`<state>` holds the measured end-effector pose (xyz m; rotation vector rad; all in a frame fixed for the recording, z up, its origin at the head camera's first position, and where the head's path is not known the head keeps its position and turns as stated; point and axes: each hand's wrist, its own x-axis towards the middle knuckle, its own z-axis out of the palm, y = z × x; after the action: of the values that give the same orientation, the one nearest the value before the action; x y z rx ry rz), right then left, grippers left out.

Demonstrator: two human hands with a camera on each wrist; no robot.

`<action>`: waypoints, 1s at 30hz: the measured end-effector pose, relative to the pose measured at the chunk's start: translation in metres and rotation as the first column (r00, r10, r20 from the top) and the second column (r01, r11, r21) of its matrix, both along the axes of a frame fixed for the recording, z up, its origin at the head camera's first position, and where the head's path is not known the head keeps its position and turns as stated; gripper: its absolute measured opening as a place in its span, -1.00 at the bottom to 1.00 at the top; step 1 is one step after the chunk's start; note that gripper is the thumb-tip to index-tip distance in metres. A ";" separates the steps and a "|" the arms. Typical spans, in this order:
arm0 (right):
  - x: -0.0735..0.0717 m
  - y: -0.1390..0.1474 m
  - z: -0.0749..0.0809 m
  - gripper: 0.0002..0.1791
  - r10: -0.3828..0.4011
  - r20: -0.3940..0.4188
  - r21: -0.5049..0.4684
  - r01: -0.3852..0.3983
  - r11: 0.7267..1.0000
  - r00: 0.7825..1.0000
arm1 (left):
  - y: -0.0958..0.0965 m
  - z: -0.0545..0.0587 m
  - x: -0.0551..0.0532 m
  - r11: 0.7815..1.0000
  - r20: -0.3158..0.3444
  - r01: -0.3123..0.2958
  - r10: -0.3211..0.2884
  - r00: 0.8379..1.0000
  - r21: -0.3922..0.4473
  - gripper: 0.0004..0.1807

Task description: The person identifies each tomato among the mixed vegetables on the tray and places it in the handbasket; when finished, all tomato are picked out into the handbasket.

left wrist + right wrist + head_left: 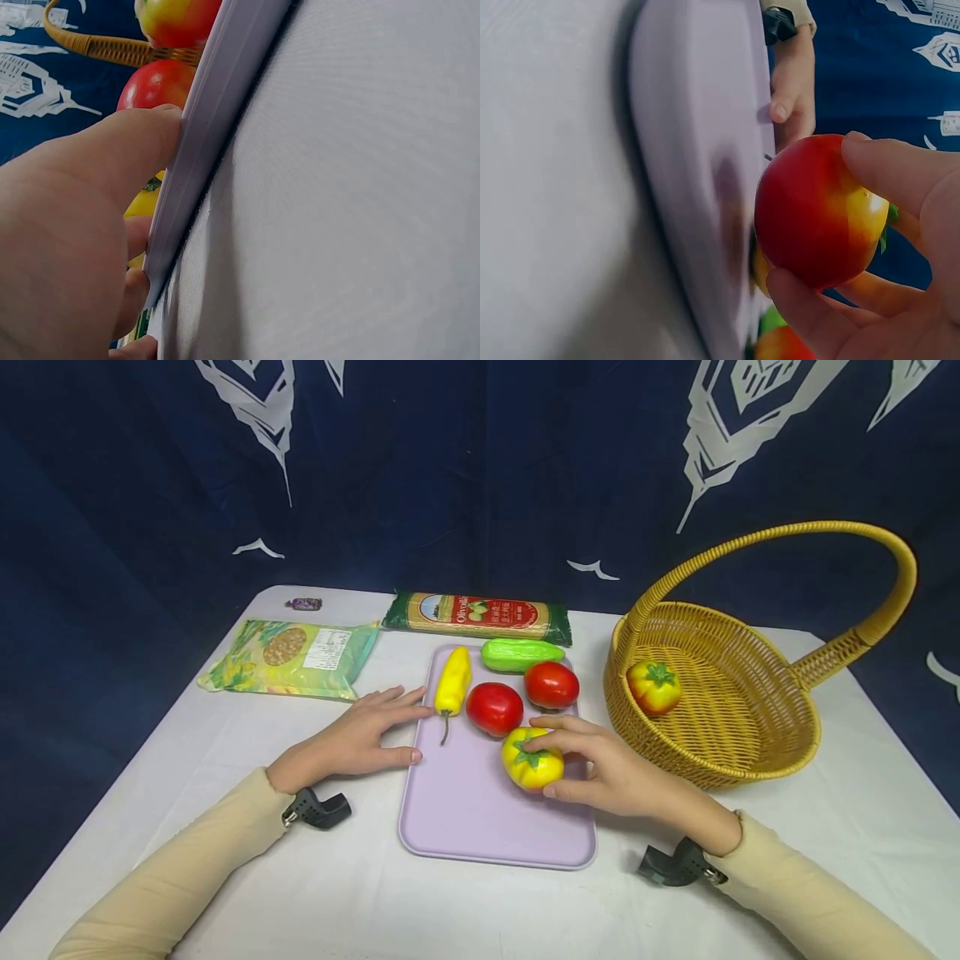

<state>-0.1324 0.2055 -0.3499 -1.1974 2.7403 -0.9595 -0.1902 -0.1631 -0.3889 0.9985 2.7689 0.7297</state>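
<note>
My right hand (618, 768) grips a yellow-and-red tomato (531, 770) with a green leafy top, over the right side of a lilac tray (487, 827). In the right wrist view the tomato's red underside (810, 217) shows between thumb and fingers, close over the tray. My left hand (360, 735) lies with fingers extended at the tray's left edge, its thumb tip right at the rim (199, 112) in the left wrist view. On the tray's far half lie a yellow pepper (453, 681), two red tomatoes (495, 709) and a green cucumber (521, 654).
A wicker basket (720, 768) with a tall handle stands right of the tray, holding another yellow-and-red tomato (654, 687). Behind the tray lies a pasta packet (480, 616). A green-and-yellow bag (292, 658) and a small purple item (303, 604) are at the back left.
</note>
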 end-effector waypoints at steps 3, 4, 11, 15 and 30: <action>0.000 0.006 0.006 -0.48 0.001 0.001 -0.021 -0.001 1.000 1.000 | 0.000 0.001 0.000 1.000 0.005 0.000 0.000 1.000 0.000 -0.31; 0.000 0.008 0.008 -0.49 0.000 0.004 -0.027 0.000 1.000 1.000 | 0.000 0.001 0.000 1.000 0.006 0.001 -0.001 1.000 0.000 -0.31; -0.001 0.024 0.023 -0.49 -0.025 -0.033 -0.068 0.023 0.997 0.999 | 0.001 0.002 0.000 1.000 0.004 0.007 -0.007 1.000 0.005 -0.31; 0.000 0.034 0.034 -0.45 -0.058 -0.099 -0.074 0.050 0.996 0.993 | 0.001 0.001 0.000 1.000 0.002 0.010 -0.010 1.000 0.005 -0.31; 0.005 0.068 0.052 -0.38 -0.160 -0.121 -0.140 0.142 0.980 0.980 | 0.000 0.000 0.000 1.000 0.014 0.005 -0.005 1.000 0.006 -0.32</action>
<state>-0.1272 0.2730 -0.2975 -1.1199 2.9503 -1.1303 -0.1905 -0.1630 -0.3889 0.9967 2.7527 0.7421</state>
